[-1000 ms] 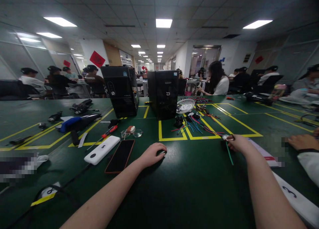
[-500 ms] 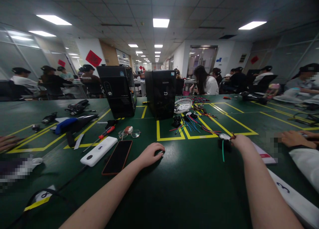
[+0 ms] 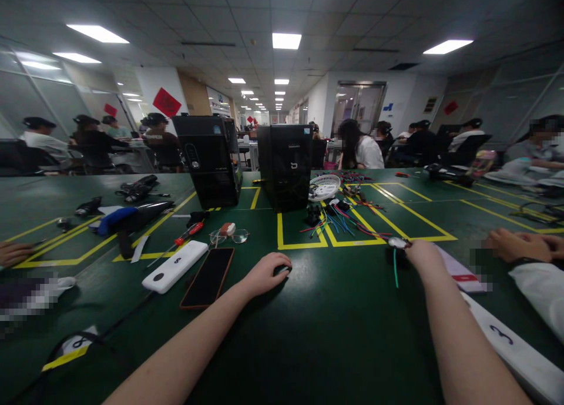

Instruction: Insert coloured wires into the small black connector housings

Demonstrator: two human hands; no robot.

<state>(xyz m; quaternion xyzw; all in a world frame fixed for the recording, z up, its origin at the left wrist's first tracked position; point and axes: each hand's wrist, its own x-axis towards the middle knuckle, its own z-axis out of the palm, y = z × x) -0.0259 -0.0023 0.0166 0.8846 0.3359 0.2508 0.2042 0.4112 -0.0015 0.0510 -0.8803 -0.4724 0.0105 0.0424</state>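
Observation:
My left hand rests on the green table with its fingers curled in. Something small and dark shows between its thumb and fingers, too hidden to name. On the right, my right hand has its fingers closed at the edge of a small black part with a round pale top. From that part a short green wire hangs toward me. Left of my left hand lie a dark-screened phone, a white power bank-like block marked 8 and a pair of glasses.
Two black computer towers stand at the back. Beside them are a white basket and a heap of coloured wires. A red screwdriver lies left. A long white strip marked 3 and another person's hands are at right.
My right hand has shifted slightly left and turned at the round-topped part. My left hand stays put. The neighbour's hands at right have moved a little.

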